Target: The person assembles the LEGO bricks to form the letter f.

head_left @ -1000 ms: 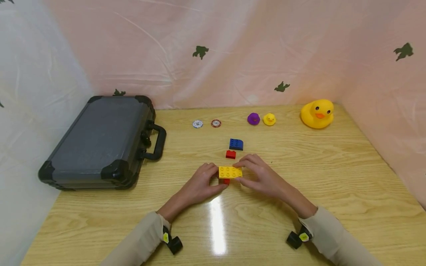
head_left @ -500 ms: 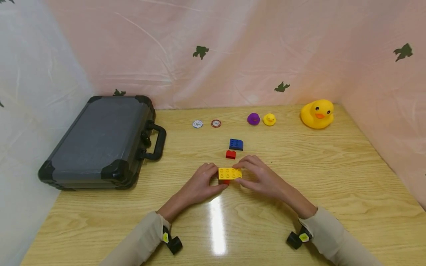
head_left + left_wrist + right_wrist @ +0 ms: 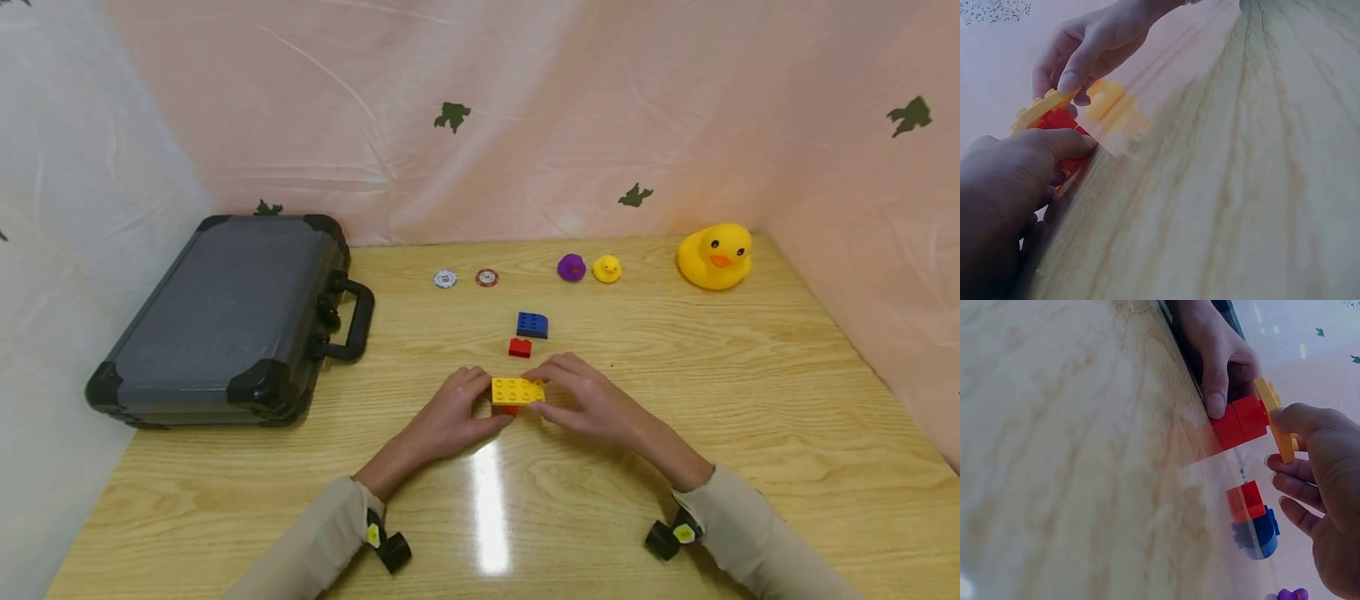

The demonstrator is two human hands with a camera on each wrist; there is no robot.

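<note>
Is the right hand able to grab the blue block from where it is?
Probably yes: the blue block lies a little beyond the right hand, with nothing standing between them. But that hand is pinching the yellow block, so it would likely need to let go first.

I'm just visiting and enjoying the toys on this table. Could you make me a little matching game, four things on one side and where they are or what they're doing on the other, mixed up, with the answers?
Things:
1. Purple toy
2. Left hand
3. Case
4. Right hand

Places and doings:
A. Pinches the yellow brick
B. Closed, at the left side of the table
C. Beside the small yellow duck
D. Grips the red stack

Right pairs: 1-C, 2-D, 3-B, 4-A
</note>
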